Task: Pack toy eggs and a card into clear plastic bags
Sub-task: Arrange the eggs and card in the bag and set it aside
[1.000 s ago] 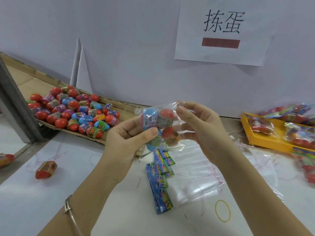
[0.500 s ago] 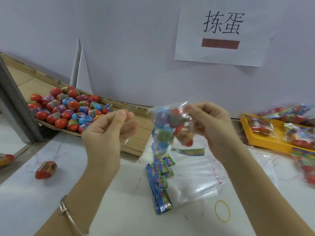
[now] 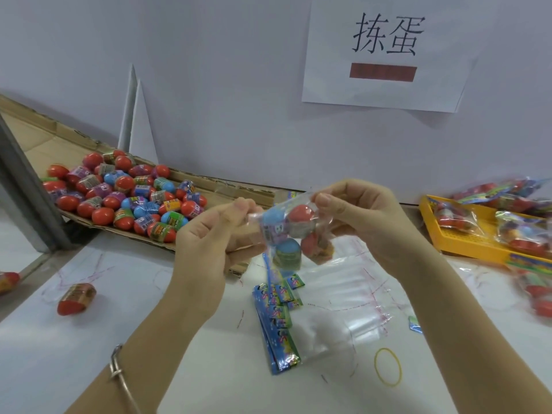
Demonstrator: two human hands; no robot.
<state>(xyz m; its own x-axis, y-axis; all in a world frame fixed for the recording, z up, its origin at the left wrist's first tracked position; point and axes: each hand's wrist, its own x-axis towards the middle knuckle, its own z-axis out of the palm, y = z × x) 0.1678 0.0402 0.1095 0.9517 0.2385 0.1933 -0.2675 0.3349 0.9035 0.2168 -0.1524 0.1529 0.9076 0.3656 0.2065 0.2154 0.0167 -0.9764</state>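
Note:
A clear plastic bag [image 3: 294,231] filled with several red and blue toy eggs hangs in the air between my hands. My left hand [image 3: 215,240] pinches its top left corner with thumb and fingers. My right hand [image 3: 358,216] pinches the top right edge. Under the bag a blue card [image 3: 267,271] hangs down, and I cannot tell if it is inside. A stack of blue-green cards [image 3: 277,324] lies on the white table [image 3: 44,354] below, beside a pile of empty clear bags [image 3: 340,300].
A heap of loose toy eggs [image 3: 125,192] lies on flattened cardboard [image 3: 35,138] at the left. One stray egg [image 3: 76,297] lies on the table's left part. A yellow tray [image 3: 466,243] with packed bags stands at the right. A yellow rubber band [image 3: 387,366] lies near the front.
My left hand let go of the bag, drew away to the left, then came back and pinched its top corner again. The bag swung and now hangs level between both hands.

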